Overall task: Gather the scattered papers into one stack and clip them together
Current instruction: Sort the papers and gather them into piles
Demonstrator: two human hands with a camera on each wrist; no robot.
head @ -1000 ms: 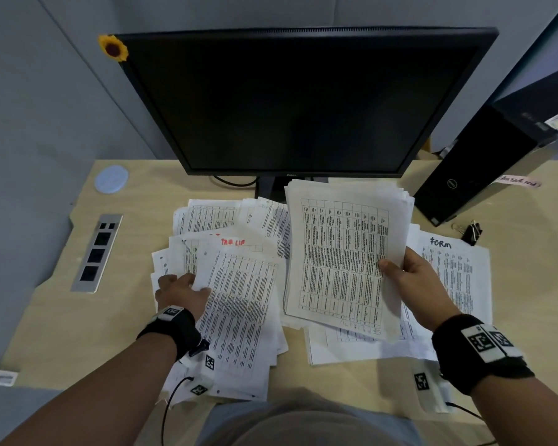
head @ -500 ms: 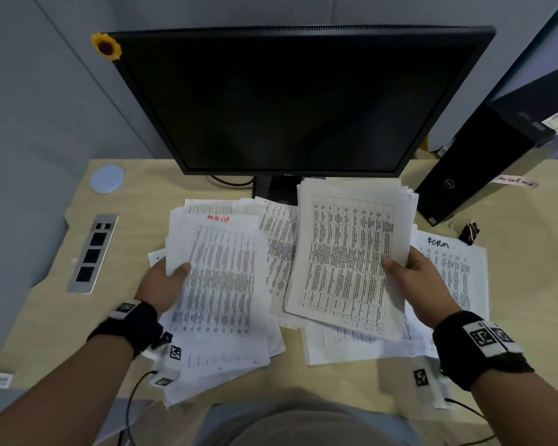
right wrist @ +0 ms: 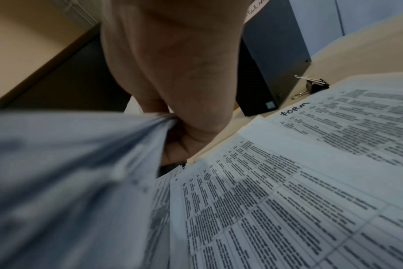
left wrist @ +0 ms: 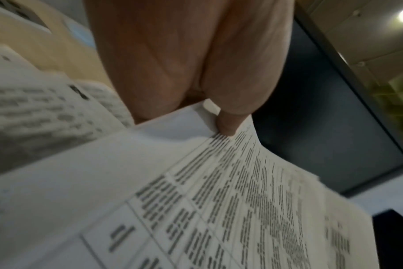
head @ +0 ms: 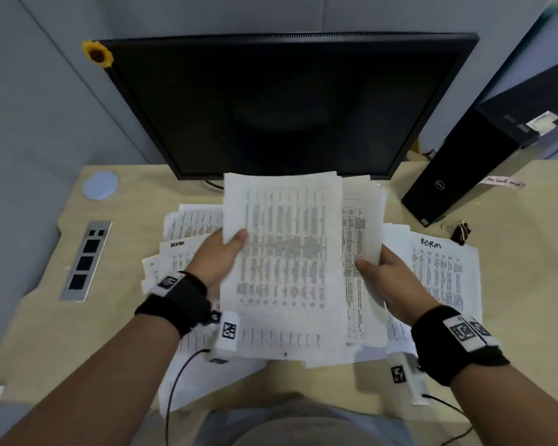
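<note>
Papers (head: pixel 290 262): you hold thin matt white sheets, printed in black.
Desk (head: pixel 45 333): pale wood-look top — smooth, matt.
Binder clip (right wrist: pixel 315 85): black body, shiny wire handles.
Monitor (head: pixel 281 104): dark, faintly glossy screen.
Wrist straps (head: pixel 178 300): black cloth.

The held stack (head: pixel 290 262) covers the monitor stand and the middle of the loose sheets (head: pixel 190 220) on the tabletop (head: pixel 45 333). Print on the stack is motion-blurred and unreadable in all three views. The left hand (head: pixel 218 255) shows only its thumb on top; its fingers lie under the paper. The right hand (head: pixel 390 278) likewise hides its fingers behind the stack's right edge. The pink label (head: pixel 503 181) beside the computer tower (head: pixel 458 165) carries handwriting too small to read. The binder clip (head: pixel 459 230) is small and indistinct in the head view.
</note>
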